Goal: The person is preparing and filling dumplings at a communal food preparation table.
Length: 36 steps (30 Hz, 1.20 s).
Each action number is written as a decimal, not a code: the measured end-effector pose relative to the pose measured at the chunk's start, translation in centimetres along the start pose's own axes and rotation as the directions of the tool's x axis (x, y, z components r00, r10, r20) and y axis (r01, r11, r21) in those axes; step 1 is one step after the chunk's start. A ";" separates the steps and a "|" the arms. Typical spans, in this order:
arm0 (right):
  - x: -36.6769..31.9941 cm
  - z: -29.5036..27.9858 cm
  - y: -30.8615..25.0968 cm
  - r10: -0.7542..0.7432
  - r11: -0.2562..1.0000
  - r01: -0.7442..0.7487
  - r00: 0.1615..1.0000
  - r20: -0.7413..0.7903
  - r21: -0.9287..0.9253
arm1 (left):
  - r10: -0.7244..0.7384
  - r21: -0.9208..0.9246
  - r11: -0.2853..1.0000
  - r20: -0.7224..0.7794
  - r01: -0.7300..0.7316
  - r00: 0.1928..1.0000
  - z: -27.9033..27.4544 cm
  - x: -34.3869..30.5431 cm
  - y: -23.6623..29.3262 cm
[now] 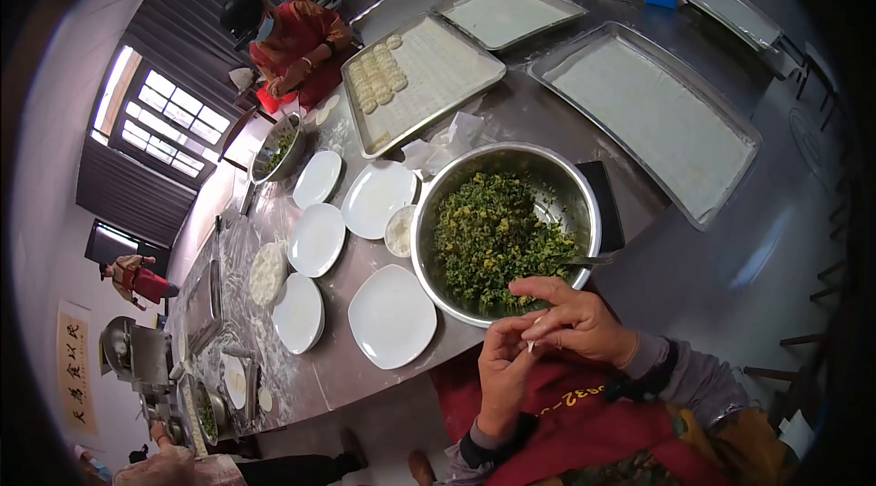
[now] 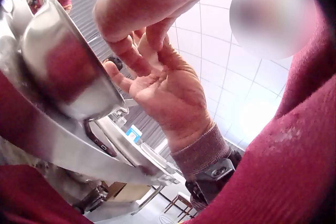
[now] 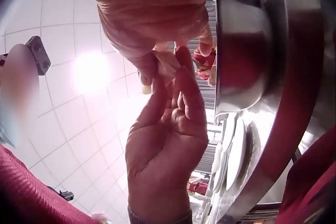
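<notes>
My left hand (image 1: 507,371) and right hand (image 1: 580,325) meet close in front of the near rim of a steel mixing bowl (image 1: 425,290). Between their fingertips they pinch a small dumpling (image 3: 167,64) of pale dough, mostly covered by the fingers. In the head view only a white tip of it shows. Chopped green filling (image 1: 493,235) with yellow bits lies in the bowl, and a metal utensil handle (image 1: 589,261) leans over the right rim. From below, the left wrist view shows the right palm (image 2: 170,95) with its fingers against the dough.
White plates (image 1: 392,317) and a small bowl of white powder (image 1: 400,230) stand left of the mixing bowl. Beyond are a tray (image 1: 447,66) with rows of dumplings and a paper-lined tray (image 1: 648,112). A person in red (image 1: 292,52) works across the floury table.
</notes>
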State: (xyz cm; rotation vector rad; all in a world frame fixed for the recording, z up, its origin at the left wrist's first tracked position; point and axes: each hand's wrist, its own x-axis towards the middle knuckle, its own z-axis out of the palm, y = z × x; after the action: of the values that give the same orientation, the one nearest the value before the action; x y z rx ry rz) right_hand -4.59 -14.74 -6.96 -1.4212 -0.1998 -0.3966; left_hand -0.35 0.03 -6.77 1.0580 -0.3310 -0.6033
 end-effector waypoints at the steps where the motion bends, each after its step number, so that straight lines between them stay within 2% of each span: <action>1: 0.1 -0.1 0.3 -0.040 0.998 0.041 0.999 0.013 -0.045 | 0.008 0.001 1.000 -0.011 -0.008 1.000 0.0 0.2 -0.1; 3: 0.2 -0.4 0.3 -0.111 0.984 0.115 0.993 0.041 -0.133 | 0.007 -0.038 0.999 0.034 -0.005 0.999 -0.7 0.3 -0.7; 6: 0.0 -0.2 0.4 -0.067 0.988 0.072 0.997 0.036 -0.140 | -0.010 -0.083 0.997 0.001 0.010 1.000 -0.6 -0.2 -0.7; 9: 0.3 0.3 -1.0 0.060 0.998 -0.058 0.993 -0.103 0.026 | 0.008 -0.105 0.994 0.022 -0.005 1.000 -0.3 0.9 -0.4; 10: 0.2 0.3 -0.6 0.008 1.000 -0.009 0.992 -0.127 -0.005 | 0.009 -0.137 0.991 0.021 -0.006 1.000 0.0 0.7 -0.5; 14: -0.4 0.3 1.1 -0.002 0.998 0.015 0.983 -0.184 0.068 | -0.069 -0.224 0.971 0.049 0.078 0.996 0.5 -0.1 -0.1; 17: -0.2 -0.1 1.1 -0.036 0.995 0.023 0.990 -0.137 -0.096 | -0.109 -0.284 0.950 0.097 0.133 0.989 0.4 0.6 0.1; 18: -0.2 -0.1 0.7 0.033 0.999 -0.033 0.986 -0.164 0.002 | -0.127 -0.325 0.934 0.094 0.151 0.987 0.5 0.7 0.3; 21: 0.0 0.4 -0.4 0.098 0.994 -0.082 0.966 -0.238 0.076 | -0.142 -0.373 0.912 0.107 0.173 0.984 0.7 0.1 0.1; 22: -0.2 0.3 0.3 -0.020 0.995 -0.002 0.974 -0.226 -0.098 | -0.131 -0.370 0.914 0.122 0.167 0.984 0.7 0.2 0.1; 25: -0.5 0.4 1.2 -0.042 0.999 0.036 0.972 -0.230 -0.028 | -0.126 -0.332 0.928 0.142 0.167 0.982 1.2 0.7 0.3; 26: -0.3 0.3 1.4 -0.106 0.992 0.085 0.966 -0.237 -0.096 | -0.132 -0.340 0.925 0.139 0.172 0.982 1.2 0.8 0.2; 29: -0.4 0.1 1.4 -0.111 0.985 0.082 0.975 -0.192 -0.154 | -0.145 -0.355 0.915 0.158 0.193 0.977 0.8 0.3 0.1; 30: -0.7 0.4 0.1 0.143 0.988 -0.130 0.972 -0.187 0.080 | -0.142 -0.356 0.913 0.179 0.198 0.974 0.6 0.5 0.2; 33: -0.4 0.1 -0.3 0.039 0.999 -0.037 0.982 -0.183 0.012 | -0.168 -0.394 0.897 0.122 0.203 0.978 0.9 0.2 0.4; 36: -0.7 0.1 0.1 -0.108 0.962 0.064 0.982 -0.157 -0.267 | -0.174 -0.410 0.886 0.140 0.217 0.975 0.8 -0.1 0.4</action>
State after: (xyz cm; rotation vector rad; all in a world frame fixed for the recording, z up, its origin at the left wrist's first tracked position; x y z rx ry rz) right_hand -5.21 -14.57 -7.28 -1.6311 -0.0714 -0.6326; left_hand -0.70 -0.35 -6.03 0.6439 -0.1668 -0.8686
